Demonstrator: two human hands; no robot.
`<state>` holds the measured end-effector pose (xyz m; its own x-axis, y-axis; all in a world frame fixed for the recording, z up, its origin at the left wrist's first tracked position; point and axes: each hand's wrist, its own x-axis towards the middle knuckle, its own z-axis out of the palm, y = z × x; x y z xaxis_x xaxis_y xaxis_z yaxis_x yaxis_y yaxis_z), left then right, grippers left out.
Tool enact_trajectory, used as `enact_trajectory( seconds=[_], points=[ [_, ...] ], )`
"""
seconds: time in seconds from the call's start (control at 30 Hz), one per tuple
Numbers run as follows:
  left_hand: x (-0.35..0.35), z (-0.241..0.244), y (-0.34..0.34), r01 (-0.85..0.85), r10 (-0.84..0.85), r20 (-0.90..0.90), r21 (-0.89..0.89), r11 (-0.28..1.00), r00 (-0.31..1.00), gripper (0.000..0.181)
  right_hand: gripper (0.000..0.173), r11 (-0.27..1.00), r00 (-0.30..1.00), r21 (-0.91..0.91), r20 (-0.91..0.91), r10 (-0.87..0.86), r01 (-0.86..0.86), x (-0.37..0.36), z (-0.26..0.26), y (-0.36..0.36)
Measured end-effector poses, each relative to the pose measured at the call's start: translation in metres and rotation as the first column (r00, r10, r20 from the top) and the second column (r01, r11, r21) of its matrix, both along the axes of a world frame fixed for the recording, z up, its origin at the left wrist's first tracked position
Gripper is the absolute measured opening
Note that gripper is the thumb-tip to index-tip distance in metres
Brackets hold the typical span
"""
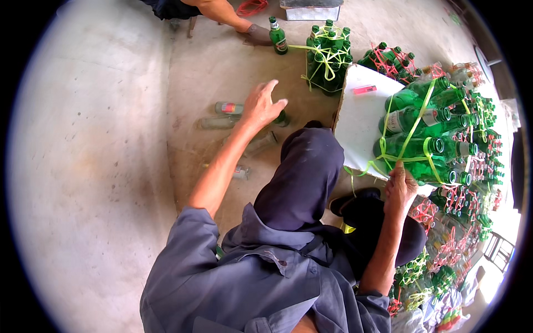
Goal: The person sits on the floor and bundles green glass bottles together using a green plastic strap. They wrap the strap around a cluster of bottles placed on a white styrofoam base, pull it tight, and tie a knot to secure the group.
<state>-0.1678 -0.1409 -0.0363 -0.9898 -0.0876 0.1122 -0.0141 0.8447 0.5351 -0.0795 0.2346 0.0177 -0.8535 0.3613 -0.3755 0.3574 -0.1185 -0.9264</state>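
My left hand (261, 107) hangs with thumb and fingers spread and nothing in it. Beneath it several loose glass bottles lie on the floor, among them a clear bottle (218, 123) and a green one (282, 120) partly hidden by the hand. My right hand (400, 187) pinches yellow-green plastic strapping (410, 159) at the near side of a bundle of green glass bottles (420, 125). That bundle lies sideways on a white board (358, 125), necks pointing right, with strap loops around it. A loose strap end (362, 172) trails over the board's near edge.
A pink lighter (364, 89) lies on the board. Beyond it an upright strapped bottle bundle (329, 58) and a single green bottle (278, 36) stand by another person's foot (258, 35). Red-strapped bundles (389, 62) and many more bottles crowd the right side. My knee (312, 154) abuts the board.
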Motion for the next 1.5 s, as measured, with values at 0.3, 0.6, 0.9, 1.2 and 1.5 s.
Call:
enact_trajectory(
  seconds=[0.3,0.6,0.9,1.2,1.5],
  points=[
    [0.007,-0.095,-0.022,0.166,-0.115,0.284,-0.164,0.972,0.952,0.025,0.038,0.998,0.999,0.054,-0.035,-0.012,0.014,0.002,0.000,-0.001],
    [0.008,0.075,0.001,0.239,-0.237,0.035,-0.090,0.967,0.971,0.017,0.040,0.983,0.994,0.178,-0.090,0.065,-0.048,0.000,-0.004,-0.001],
    [0.036,0.337,0.073,0.440,-0.336,-0.370,0.247,0.863,0.866,0.021,0.041,0.965,0.988,0.259,-0.139,0.072,-0.034,0.001,0.009,-0.002],
    [0.023,0.412,0.171,0.560,-0.413,-0.450,0.264,0.785,0.791,0.021,0.040,0.967,0.968,0.247,-0.222,0.117,-0.060,-0.001,-0.006,-0.013],
    [0.002,0.375,0.264,0.683,-0.605,-0.366,0.133,0.718,0.707,0.012,0.040,0.964,0.976,0.266,-0.202,0.081,-0.025,0.000,-0.011,0.000]
  ],
)
